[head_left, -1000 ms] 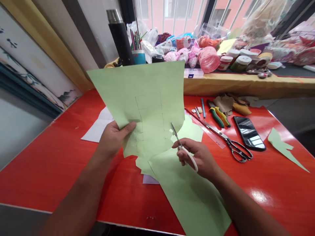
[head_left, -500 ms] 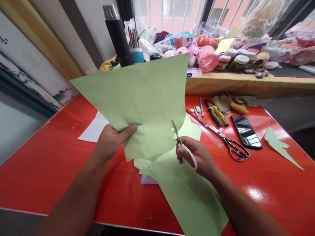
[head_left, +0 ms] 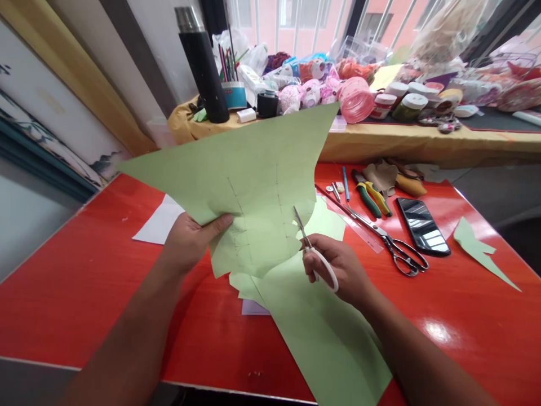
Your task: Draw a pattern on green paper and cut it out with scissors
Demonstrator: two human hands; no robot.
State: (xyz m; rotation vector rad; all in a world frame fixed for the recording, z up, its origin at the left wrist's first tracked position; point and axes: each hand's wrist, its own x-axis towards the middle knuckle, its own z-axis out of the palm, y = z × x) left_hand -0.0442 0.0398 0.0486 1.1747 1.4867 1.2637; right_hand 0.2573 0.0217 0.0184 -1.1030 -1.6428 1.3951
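My left hand grips the left edge of a large green paper sheet, thumb on top and the other fingers hidden beneath. Thin pencil lines and short cross marks run down the middle of the sheet, which is held up and bent. On the right, my right hand is closed around small white-handled scissors. Their blades lie at the sheet's right edge, where a cut shows, and point up and away. Below hangs another long green paper piece, reaching past the table's front edge.
On the red table at right lie large metal shears, a phone, pliers and a green paper scrap. White paper lies at left. A black thermos, jars and craft supplies crowd the windowsill.
The sheet's far edge has dipped and curled, uncovering more of the sill and a small white block behind it. Both hands stay nearly in place; the scissors have barely moved.
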